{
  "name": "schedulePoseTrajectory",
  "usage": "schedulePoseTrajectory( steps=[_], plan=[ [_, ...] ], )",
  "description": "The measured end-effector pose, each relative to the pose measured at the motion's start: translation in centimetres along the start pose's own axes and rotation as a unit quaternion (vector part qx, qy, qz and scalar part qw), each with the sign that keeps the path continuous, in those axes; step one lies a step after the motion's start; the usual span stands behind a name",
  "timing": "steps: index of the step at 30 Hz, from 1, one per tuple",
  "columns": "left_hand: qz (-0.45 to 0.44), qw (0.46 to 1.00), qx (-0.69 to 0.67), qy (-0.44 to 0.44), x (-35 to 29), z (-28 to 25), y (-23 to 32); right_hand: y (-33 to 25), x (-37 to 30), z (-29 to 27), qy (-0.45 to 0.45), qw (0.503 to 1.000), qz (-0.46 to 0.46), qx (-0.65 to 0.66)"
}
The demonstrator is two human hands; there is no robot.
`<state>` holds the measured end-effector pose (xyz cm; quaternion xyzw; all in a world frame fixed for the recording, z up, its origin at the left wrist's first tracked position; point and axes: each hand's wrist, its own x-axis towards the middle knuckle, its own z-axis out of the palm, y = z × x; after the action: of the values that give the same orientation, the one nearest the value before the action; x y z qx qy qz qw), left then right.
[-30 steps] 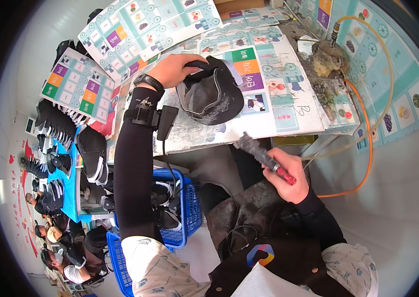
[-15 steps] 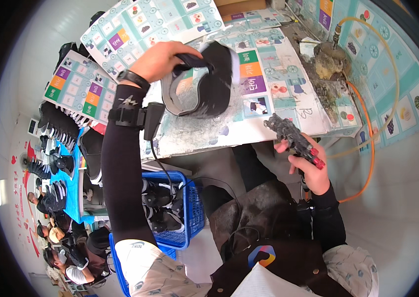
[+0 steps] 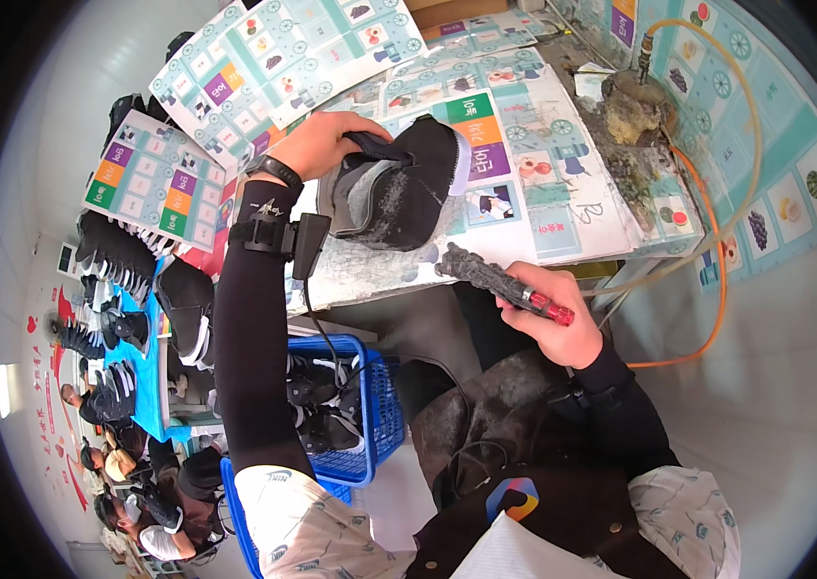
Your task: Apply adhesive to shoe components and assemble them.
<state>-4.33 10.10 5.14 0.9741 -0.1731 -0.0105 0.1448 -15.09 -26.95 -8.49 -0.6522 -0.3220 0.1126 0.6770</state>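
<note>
Over the table, my left hand [image 3: 317,145] is closed on the rim of a black shoe upper [image 3: 418,198] with a grey lining and a white edge. Dusty, fibrous marks show on its dark side. Below and to the right, my right hand [image 3: 563,323] wraps round a spray gun [image 3: 485,274] crusted in dark grey residue, with a red end by the fingers. The gun's crusted tip points left, just below the shoe upper and apart from it. Part of its body is hidden by my fingers.
The table [image 3: 370,275] is covered with printed, stained sheets. A yellowish hose [image 3: 761,125] and an orange hose [image 3: 707,328] loop at the right. A blue basket [image 3: 384,415] of shoe uppers stands below. More uppers line a blue-covered table [image 3: 143,386] at left, near several people.
My right hand has brought the spray gun left, closer to the shoe upper, and turned it. The upper has tilted and moved slightly down, its opening now narrower in view.
</note>
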Motion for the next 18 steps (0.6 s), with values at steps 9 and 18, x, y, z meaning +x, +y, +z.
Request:
schedulePoseTrajectory(
  steps=[9, 18],
  plan=[
    [0.002, 1.000, 0.014, 0.011, -0.4, 0.3, -0.2, 0.3, -0.5, 0.6, 0.033, 0.999, 0.040, -0.007],
    [0.037, 0.996, 0.021, 0.082, -1.7, 0.2, -0.4, 1.3, -2.0, -0.5, 0.013, 0.987, 0.162, 0.001]
  ],
)
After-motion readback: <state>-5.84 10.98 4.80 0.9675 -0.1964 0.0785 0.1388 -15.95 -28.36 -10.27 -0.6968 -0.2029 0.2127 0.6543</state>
